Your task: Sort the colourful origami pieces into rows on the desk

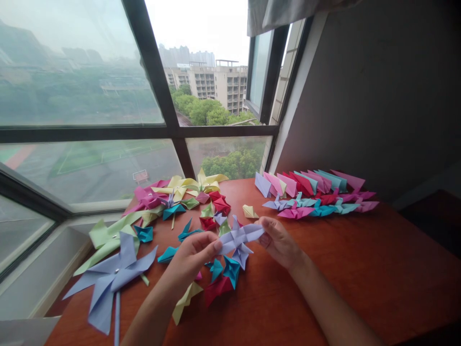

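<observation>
Pinching ends of lavender folded paper (237, 236) are left hand (197, 251) and right hand (280, 241), each grip narrow

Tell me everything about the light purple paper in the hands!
This light purple folded paper looks thin and matte, with creases meeting near its middle. One pointed flap sticks up; longer flaps stretch sideways. The left hand pinches one side flap's end, the right hand the other, holding it above the brown table. More purple points show just below, but I can't tell whether they're part of it.
</observation>
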A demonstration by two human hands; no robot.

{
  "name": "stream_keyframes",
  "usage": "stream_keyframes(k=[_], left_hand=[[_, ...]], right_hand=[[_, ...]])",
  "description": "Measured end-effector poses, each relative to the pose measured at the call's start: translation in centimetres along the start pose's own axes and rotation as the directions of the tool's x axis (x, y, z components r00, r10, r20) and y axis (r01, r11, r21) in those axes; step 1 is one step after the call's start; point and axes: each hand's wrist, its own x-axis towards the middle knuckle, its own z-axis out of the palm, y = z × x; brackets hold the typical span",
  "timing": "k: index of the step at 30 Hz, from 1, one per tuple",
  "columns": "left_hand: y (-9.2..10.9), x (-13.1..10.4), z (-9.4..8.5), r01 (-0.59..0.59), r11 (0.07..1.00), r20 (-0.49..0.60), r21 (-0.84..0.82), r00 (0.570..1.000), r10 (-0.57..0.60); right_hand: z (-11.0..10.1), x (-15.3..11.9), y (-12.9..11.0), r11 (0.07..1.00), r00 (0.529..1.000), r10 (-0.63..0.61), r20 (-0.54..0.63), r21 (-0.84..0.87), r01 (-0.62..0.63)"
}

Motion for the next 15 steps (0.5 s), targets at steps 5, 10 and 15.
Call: stream_keyframes(k=[5, 10, 15], left_hand=[[0.07, -0.02, -0.05, 0.016, 1.0, -0.003, 0.001, 1.0, -0.016], [0.15, -0.19, 0.05, -0.003, 1.0, -0.016, -0.021, 1.0, 0.002], [-0.08, -0.04, 0.12, -0.017, 0.999, -0.113, -0.044, 0.994, 0.012]], right_hand=[[-0.45, 0.05, 0.14, 0.998, 0.998, -0.066, -0.018, -0.026, 0.065], [-0.46, 0.36, 0.32, 0.992, 0.987, -0.099, -0.123, -0.089, 0.088], [0.1, 0.32, 0.43, 0.881, 0.901, -0.343, -0.266, -0.424, 0.211]])
